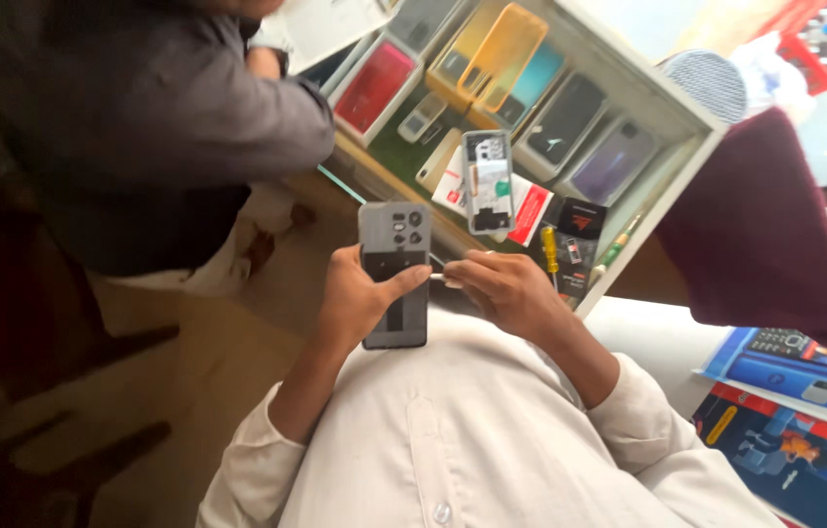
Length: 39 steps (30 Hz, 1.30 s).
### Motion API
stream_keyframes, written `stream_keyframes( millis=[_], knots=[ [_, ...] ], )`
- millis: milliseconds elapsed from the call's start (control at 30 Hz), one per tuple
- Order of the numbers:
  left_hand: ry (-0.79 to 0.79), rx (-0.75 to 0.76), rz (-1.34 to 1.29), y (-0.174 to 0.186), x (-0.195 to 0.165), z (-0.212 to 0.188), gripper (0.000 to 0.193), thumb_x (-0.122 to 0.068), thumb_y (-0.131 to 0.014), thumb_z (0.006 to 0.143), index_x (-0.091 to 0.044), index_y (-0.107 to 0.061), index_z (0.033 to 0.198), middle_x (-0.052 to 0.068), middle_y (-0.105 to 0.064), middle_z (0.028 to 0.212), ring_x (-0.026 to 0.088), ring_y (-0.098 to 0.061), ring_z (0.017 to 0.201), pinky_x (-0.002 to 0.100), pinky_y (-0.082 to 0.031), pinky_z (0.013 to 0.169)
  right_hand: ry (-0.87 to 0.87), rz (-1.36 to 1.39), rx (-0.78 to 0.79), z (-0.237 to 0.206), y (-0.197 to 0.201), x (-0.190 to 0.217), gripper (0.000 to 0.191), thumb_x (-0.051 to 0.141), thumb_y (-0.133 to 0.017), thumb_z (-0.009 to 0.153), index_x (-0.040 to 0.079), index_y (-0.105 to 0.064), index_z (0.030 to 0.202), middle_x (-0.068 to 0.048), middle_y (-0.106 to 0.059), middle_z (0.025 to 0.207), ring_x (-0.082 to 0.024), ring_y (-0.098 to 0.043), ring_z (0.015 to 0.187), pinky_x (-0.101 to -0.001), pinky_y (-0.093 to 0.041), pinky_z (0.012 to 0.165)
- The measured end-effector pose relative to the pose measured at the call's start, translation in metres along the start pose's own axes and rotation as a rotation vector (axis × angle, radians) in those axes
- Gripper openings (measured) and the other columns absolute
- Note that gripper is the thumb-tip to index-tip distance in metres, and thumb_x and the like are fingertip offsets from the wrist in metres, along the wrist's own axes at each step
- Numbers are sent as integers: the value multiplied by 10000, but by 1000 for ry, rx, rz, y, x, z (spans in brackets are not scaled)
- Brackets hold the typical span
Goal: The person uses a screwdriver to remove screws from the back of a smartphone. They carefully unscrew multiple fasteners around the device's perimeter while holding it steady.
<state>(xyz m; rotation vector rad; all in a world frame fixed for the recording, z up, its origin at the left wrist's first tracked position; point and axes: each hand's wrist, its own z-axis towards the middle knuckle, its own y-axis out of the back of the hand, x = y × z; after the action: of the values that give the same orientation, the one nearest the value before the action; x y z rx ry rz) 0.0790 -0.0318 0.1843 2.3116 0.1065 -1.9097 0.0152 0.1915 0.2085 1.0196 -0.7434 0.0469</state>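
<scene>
Both our hands are closed: our left hand (360, 298) grips a grey phone (395, 274), and our right hand (503, 288) pinches a thin tool (440, 275) against its edge.

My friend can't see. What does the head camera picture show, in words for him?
A person's left hand holds a grey phone with its back showing, while the right hand puts a thin tool to its edge. Behind is a white tray of phone cases, an opened phone and a yellow screwdriver.
</scene>
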Motion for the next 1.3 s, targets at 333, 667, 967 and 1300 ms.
stream_keyframes(
  millis=[333, 667, 967, 1300],
  knots=[
    [33, -22, 38, 3, 5, -7, 246, -165, -861, 770, 7, -776, 925, 60, -806, 806, 105, -731, 703, 273, -592, 667, -18, -109, -179, -2, -9, 26, 164, 130, -778, 869, 121, -699, 1013, -61, -689, 927, -244, -694, 785, -372, -541, 658],
    [154, 258, -41, -22, 8, -2, 246, -166, -882, 741, -7, -786, 903, 67, -803, 799, 106, -719, 685, 283, -595, 638, -286, -66, -130, -53, -10, 32, 112, 80, -731, 903, 55, -676, 997, -60, -688, 896, -287, -686, 825, -401, -515, 703],
    [182, 320, -30, -45, 26, -3, 241, -182, -877, 748, -15, -787, 898, 63, -802, 780, 107, -726, 676, 282, -600, 637, -278, -228, -328, -77, -16, 47, 127, 149, -775, 895, 92, -677, 951, -35, -697, 843, -222, -677, 711, -351, -529, 638],
    [207, 269, -19, -42, 21, 12, 258, -195, -879, 748, -1, -794, 895, 73, -793, 759, 117, -713, 653, 293, -588, 619, -372, -80, -177, -67, -17, 26, 99, 98, -729, 937, 56, -666, 1001, -66, -698, 858, -274, -683, 749, -402, -517, 639]
  ],
)
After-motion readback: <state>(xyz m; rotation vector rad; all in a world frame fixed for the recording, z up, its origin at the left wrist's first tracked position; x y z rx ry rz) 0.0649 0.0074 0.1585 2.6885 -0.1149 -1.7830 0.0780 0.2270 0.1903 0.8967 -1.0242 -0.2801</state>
